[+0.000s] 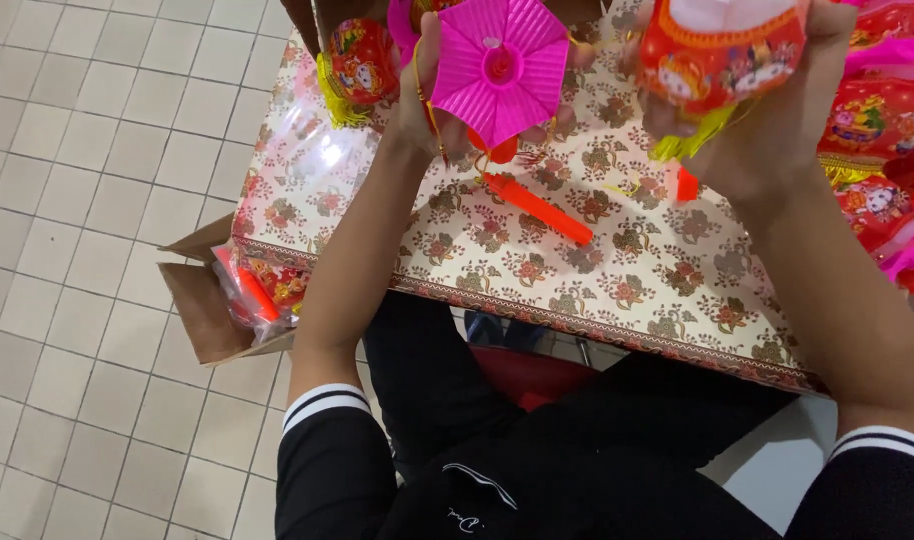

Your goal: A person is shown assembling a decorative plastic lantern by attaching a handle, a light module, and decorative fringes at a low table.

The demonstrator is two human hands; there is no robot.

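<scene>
My left hand (427, 105) grips a bright pink pleated paper lantern (499, 68) above the table, with a thin red cord hanging past the wrist. My right hand (767, 120) holds a red paper lantern (722, 45) printed with cartoon figures, with a yellow tassel (692, 138) dangling under it. Both hands are raised over a table covered with a cream floral cloth (577, 270). A red-orange plastic stick (537, 207) lies on the cloth between my forearms.
More red and pink lanterns (882, 150) are piled at the table's right side, and one red lantern (362, 62) sits at the far left. An open cardboard box (212, 310) with packaged items stands on the tiled floor at the left. My black-clad lap is below.
</scene>
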